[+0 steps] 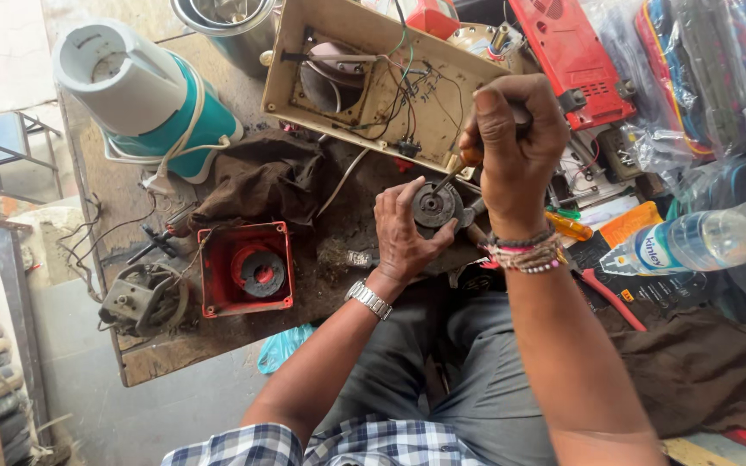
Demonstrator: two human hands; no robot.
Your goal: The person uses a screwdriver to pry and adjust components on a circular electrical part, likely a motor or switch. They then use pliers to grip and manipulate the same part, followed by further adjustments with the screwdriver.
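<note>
While left hand [401, 233] cups small dark round metal motor part [436, 205] at bench edge, fingers curled round its left rim, right hand [515, 142] fist-clenched on orange-handled screwdriver [458, 168], tip down on part's face. Left of it, red square plastic housing [245, 268]. Beyond, beige open appliance base [371, 82], wires showing; far left, white-and-teal mixer body [144, 95].
</note>
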